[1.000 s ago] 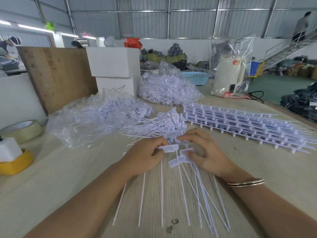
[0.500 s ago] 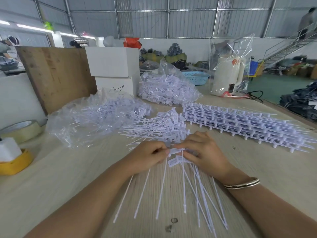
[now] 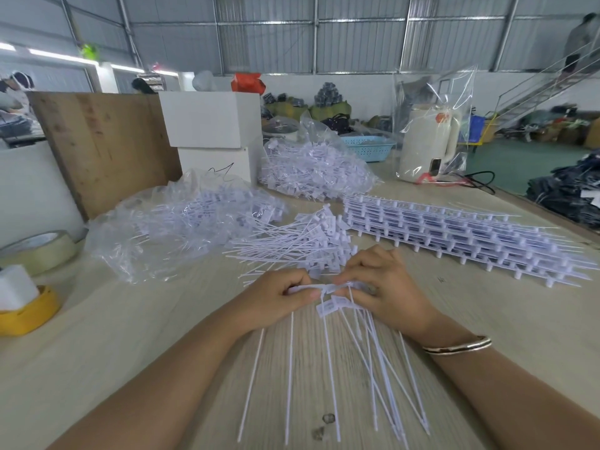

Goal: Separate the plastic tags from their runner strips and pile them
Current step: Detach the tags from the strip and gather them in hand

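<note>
White plastic runner strip [image 3: 328, 289] with long thin tags attached, gripped at both ends: left hand [image 3: 276, 298] and right hand [image 3: 386, 287] both curl tight on it, above the pale wooden table [image 3: 130, 336]. Tag tails fan toward the viewer. Loose pile of separated white tags [image 3: 302, 241] just beyond the hands; stacked unseparated strips [image 3: 454, 232] to the right.
</note>
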Action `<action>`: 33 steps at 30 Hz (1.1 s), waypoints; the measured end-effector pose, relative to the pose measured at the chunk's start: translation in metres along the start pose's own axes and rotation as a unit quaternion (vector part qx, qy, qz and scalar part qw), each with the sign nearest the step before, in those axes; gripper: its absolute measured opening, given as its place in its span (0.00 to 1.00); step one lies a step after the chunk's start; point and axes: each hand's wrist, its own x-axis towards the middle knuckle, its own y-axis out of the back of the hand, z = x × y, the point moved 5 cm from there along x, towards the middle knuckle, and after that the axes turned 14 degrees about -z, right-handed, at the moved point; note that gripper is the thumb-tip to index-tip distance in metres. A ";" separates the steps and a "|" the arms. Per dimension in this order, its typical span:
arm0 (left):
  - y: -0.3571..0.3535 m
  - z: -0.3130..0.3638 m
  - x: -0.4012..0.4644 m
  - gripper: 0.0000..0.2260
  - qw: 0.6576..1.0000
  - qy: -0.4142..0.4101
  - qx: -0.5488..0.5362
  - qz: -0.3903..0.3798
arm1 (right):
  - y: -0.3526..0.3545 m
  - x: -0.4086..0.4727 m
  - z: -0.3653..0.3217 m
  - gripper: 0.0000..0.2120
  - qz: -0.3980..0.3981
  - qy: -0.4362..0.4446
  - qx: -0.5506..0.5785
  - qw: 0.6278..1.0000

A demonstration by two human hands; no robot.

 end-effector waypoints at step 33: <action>0.008 0.000 -0.003 0.10 0.987 -0.013 -0.155 0.046 | -0.009 0.000 0.015 0.17 -0.051 -0.046 0.162 0.984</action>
